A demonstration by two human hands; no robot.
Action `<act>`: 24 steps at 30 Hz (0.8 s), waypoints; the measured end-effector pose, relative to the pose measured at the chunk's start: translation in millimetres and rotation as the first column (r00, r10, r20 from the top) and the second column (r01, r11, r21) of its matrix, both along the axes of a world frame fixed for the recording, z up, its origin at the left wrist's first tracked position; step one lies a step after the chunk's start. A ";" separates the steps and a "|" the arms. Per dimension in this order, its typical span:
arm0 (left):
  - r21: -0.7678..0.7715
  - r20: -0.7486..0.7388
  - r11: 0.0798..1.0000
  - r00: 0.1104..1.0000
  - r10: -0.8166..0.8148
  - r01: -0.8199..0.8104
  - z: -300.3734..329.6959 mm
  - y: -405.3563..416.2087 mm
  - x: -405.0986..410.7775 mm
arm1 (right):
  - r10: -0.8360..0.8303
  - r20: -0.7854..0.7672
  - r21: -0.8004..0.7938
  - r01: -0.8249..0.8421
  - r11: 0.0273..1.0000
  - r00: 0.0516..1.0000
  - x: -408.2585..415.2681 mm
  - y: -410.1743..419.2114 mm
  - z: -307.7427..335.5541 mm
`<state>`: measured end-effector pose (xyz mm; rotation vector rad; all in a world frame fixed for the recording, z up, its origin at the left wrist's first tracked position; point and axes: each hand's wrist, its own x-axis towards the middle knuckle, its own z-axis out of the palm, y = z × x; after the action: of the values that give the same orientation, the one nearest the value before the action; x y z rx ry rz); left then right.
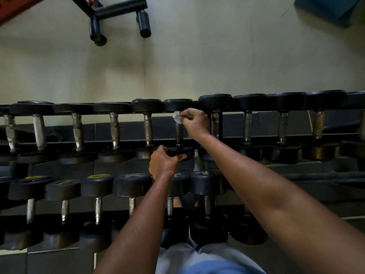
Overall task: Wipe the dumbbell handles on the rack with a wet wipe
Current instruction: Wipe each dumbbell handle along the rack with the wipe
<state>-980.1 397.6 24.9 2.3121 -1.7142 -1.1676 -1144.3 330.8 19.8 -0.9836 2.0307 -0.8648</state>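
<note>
- Right hand (pixel 196 121) has its grip closed on a crumpled white wet wipe (pixel 177 116), pinched between thumb and fingertips and pressed against the far end of one dumbbell handle (pixel 179 133), just below the far head.
- Left hand (pixel 165 162) grips the near head (pixel 180 151) of that same dumbbell, fingers curled over its rim.
- Behind everything, a pale wall (pixel 197 62) fills the upper half of the view.
- Running across the whole width, the rack (pixel 126 142) carries two rows of dumbbells; the one being wiped sits in the upper row, roughly in the middle, its handle pointing away from the person.
- Its neighbours in the upper row lie side by side with metal handles showing; one well to the right has a brownish handle (pixel 318 125).
- In the lower row (pixel 128 185), black heads face upward; two at the left bear yellow marks (pixel 98 176).
- At the top left, part of a black metal frame with round feet (pixel 118 10) shows against the wall.
- At the top right corner sits a blurred blue object (pixel 331 8).
</note>
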 end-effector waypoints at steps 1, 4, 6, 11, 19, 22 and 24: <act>-0.003 0.012 1.000 1.000 0.001 -0.001 -0.6 0.8 0.5 | 0.093 -0.116 -0.038 -0.098 0.994 0.989 2.2 -1.6 2.0; -0.009 0.021 1.000 1.000 0.002 -0.002 -1.4 2.9 1.3 | 0.373 -0.500 0.059 -0.398 0.915 0.782 4.1 -14.6 9.6; -0.023 0.008 1.000 1.000 0.016 -0.016 -1.0 4.3 2.1 | 0.543 -0.627 0.228 -0.535 0.813 0.559 2.0 -22.1 13.7; -0.059 -0.018 0.996 0.997 0.072 -0.073 0.1 10.7 3.9 | 0.676 -0.683 0.439 -0.586 0.681 0.275 7.0 -30.4 24.7; -0.034 -0.083 0.986 0.984 0.160 -0.163 6.1 11.3 8.1 | 0.863 -0.468 0.648 -0.589 0.483 0.193 29.1 -42.9 38.2; -0.029 -0.097 0.984 0.981 0.171 -0.174 5.6 10.8 8.7 | 0.897 -0.407 0.642 -0.645 0.415 0.172 33.9 -29.0 30.2; -0.028 -0.100 0.985 0.981 0.165 -0.168 3.7 10.5 9.8 | 0.906 -0.377 0.622 -0.671 0.403 0.194 35.9 -16.6 22.0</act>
<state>-970.3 408.0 28.6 2.2849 -1.4662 -1.1855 -1108.4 314.2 41.8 -2.1047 1.5970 0.5456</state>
